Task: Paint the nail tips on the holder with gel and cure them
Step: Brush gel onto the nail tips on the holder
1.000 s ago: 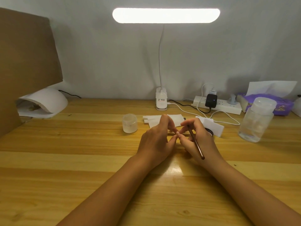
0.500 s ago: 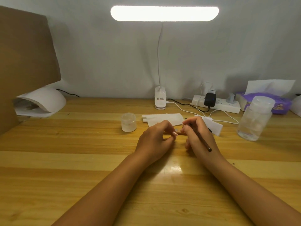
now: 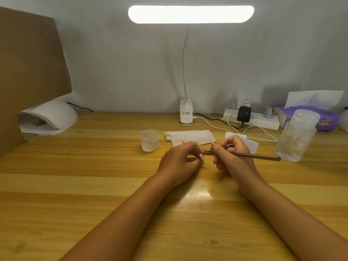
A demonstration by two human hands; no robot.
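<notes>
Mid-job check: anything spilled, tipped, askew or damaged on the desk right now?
Nothing stands out. The jar and the clear bottle stand upright, no spill shows on the desk, and the right hand holds the brush in a normal grip.

Surface (image 3: pixel 75 185): wood grain in alternating pale-yellow and honey-brown bands.
Brush (image 3: pixel 259 156): copper-brown handle.
Jar (image 3: pixel 149 140): frosted white.
Bottle (image 3: pixel 297 136): clear body, frosted cap.
Desk lamp (image 3: pixel 190 14): white, with a light bar glowing white.
Power strip (image 3: pixel 263 122): white.
Adapter (image 3: pixel 244 113): black, with one blue indicator.
Tissue pack (image 3: pixel 327 117): purple, print too small to resolve, white sheet on top.
Curing lamp (image 3: pixel 54 113): white.
Cardboard panel (image 3: pixel 28 63): plain brown.
Wall (image 3: pixel 113 63): pale grey.
</notes>
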